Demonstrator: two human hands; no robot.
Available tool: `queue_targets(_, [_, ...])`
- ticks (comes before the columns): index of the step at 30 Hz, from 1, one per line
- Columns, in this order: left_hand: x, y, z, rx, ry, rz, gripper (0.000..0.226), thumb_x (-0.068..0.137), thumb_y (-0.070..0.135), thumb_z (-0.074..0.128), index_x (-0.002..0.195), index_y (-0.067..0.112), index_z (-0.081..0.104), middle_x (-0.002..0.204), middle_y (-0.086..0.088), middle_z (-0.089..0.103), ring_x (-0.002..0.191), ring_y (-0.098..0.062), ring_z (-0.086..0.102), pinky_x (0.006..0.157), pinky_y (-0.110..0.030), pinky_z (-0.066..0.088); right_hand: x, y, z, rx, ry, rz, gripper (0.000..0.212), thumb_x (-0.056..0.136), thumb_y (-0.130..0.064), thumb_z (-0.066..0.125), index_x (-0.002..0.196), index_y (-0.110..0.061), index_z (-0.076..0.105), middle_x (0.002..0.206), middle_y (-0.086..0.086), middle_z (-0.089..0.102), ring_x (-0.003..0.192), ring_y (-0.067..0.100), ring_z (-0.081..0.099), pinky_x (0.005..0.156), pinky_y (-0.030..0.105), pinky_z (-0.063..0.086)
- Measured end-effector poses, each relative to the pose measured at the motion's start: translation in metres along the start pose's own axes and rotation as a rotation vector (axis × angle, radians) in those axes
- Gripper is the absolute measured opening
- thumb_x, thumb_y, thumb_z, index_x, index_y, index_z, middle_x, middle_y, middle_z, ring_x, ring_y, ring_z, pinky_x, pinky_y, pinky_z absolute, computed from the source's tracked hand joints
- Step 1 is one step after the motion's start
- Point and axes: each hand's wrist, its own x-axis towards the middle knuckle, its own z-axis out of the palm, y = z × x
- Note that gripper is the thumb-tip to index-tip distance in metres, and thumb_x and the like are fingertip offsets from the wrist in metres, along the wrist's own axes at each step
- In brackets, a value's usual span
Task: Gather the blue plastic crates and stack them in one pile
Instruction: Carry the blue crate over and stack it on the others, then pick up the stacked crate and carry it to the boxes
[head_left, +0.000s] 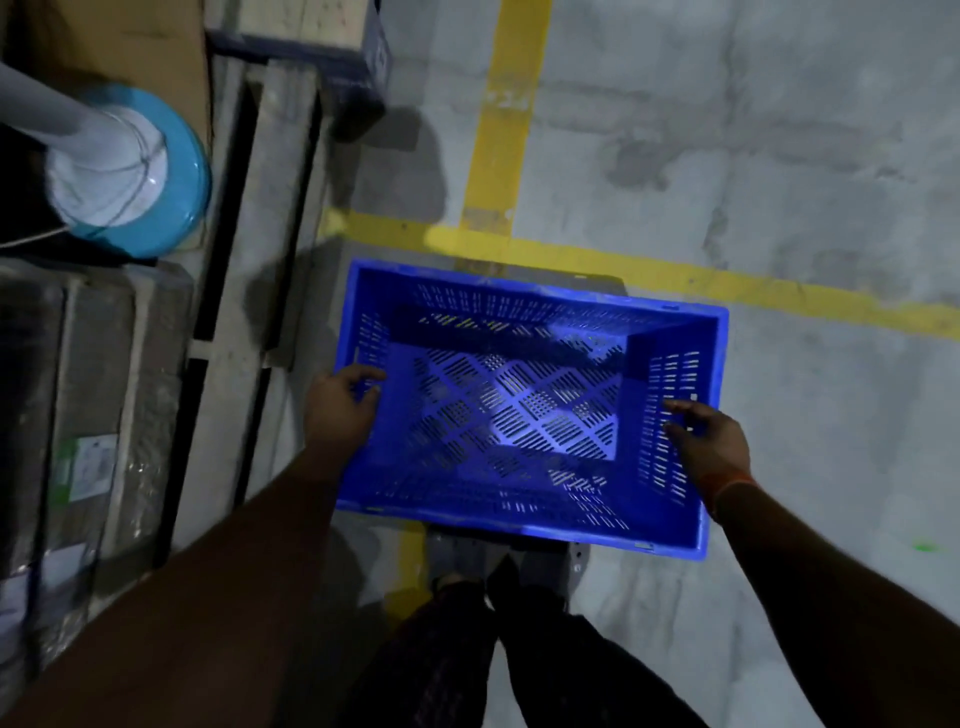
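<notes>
— Crate: location?
— Blue, empty, held above floor, over yellow lines.
— Hands?
— Left hand grips left wall; right hand grips right wall, fingers curled inside.

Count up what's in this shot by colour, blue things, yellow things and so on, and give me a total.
Blue: 1, the crate, held by the left hand and right hand
Teal: 1, the round base under a grey pole
Yellow: 2, the floor lines
Brown: 1, the cardboard sheet
Total: 5
</notes>
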Motion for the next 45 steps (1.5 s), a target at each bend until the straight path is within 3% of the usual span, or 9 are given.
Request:
queue_targets(4, [-0.059,0.042,-0.054,-0.061,-0.091,0.039,0.016,0.087,0.023,0.066,0.102,0.022,0.074,0.103,-0.008,0.073,0.086,-0.023,0.069,0.072,-0.035,0.054,-0.056,-0.01,-0.059,-0.004,0.013,0.009,0.031,0.077,-0.026,0.069,0.095,-0.05,0.069,0.094,-0.002,0.072,0.082,0.024,0.07,0.084,0.048,0.056])
queue_targets(8, [-0.125,0.09,-0.118,-0.056,-0.122,0.073,0.028,0.079,0.039,0.059,0.1,0.029,0.074,0.088,-0.007,0.075,0.075,-0.026,0.071,0.067,-0.044,0.06,-0.138,-0.029,-0.126,0.043,0.058,0.019,0.026,0.08,-0.02,0.067,0.097,-0.04,0.072,0.098,-0.003,0.072,0.089,0.024,0.07,0.085,0.046,0.056])
queue_targets(13, [-0.191,0.163,-0.183,-0.025,-0.074,0.159,0.025,0.079,0.035,0.067,0.1,0.025,0.077,0.051,-0.001,0.059,0.046,-0.011,0.054,0.053,-0.024,0.04,-0.247,-0.051,-0.206,0.039,0.173,0.035,0.021,0.08,-0.016,0.068,0.092,-0.032,0.073,0.09,-0.001,0.072,0.083,0.021,0.066,0.073,0.027,0.045])
queue_targets(18, [-0.234,0.23,-0.224,-0.029,-0.153,0.257,0.027,0.08,0.035,0.068,0.102,0.022,0.075,0.082,-0.004,0.074,0.059,0.001,0.067,0.061,-0.023,0.05,-0.344,-0.047,-0.266,0.057,0.281,0.081,0.019,0.08,-0.018,0.069,0.094,-0.029,0.073,0.093,0.003,0.073,0.086,0.026,0.066,0.077,0.032,0.049])
queue_targets(22, [-0.259,0.282,-0.233,0.165,-0.172,0.436,0.029,0.075,0.037,0.068,0.101,0.027,0.077,0.09,-0.007,0.077,0.079,-0.029,0.073,0.074,-0.037,0.059,-0.413,-0.022,-0.294,0.118,0.383,0.135,0.021,0.079,-0.013,0.07,0.097,-0.024,0.073,0.096,0.006,0.072,0.088,0.028,0.067,0.079,0.033,0.049])
queue_targets(26, [-0.305,0.338,-0.214,0.216,-0.276,0.593,0.028,0.075,0.03,0.07,0.099,0.019,0.079,0.093,-0.007,0.077,0.088,-0.024,0.073,0.073,-0.024,0.047,-0.478,0.029,-0.312,0.221,0.495,0.248,0.025,0.077,-0.011,0.073,0.099,-0.023,0.074,0.098,0.009,0.073,0.091,0.029,0.066,0.081,0.033,0.048])
queue_targets(36, [-0.491,0.445,-0.081,0.497,-0.49,0.96,0.018,0.082,0.026,0.074,0.1,0.028,0.077,0.093,-0.008,0.076,0.087,-0.028,0.071,0.075,-0.031,0.05,-0.635,0.217,-0.34,0.509,0.777,0.526,0.025,0.075,-0.009,0.073,0.088,-0.031,0.073,0.084,0.005,0.07,0.078,0.023,0.065,0.07,0.025,0.041])
queue_targets(42, [-0.648,0.467,0.028,0.584,-0.594,1.09,0.017,0.082,0.024,0.074,0.097,0.027,0.078,0.091,-0.002,0.075,0.076,-0.022,0.067,0.069,-0.026,0.043,-0.732,0.349,-0.363,0.592,0.91,0.652,0.02,0.075,-0.01,0.073,0.09,-0.023,0.076,0.069,0.006,0.064,0.064,0.019,0.059,0.062,0.025,0.038])
queue_targets(45, [-0.718,0.471,0.086,0.613,-0.652,1.134,0.016,0.08,0.026,0.075,0.096,0.027,0.079,0.083,0.001,0.074,0.073,-0.022,0.066,0.068,-0.029,0.047,-0.779,0.413,-0.377,0.611,0.933,0.698,0.022,0.075,-0.011,0.073,0.089,-0.027,0.075,0.075,0.004,0.065,0.071,0.02,0.062,0.063,0.023,0.038])
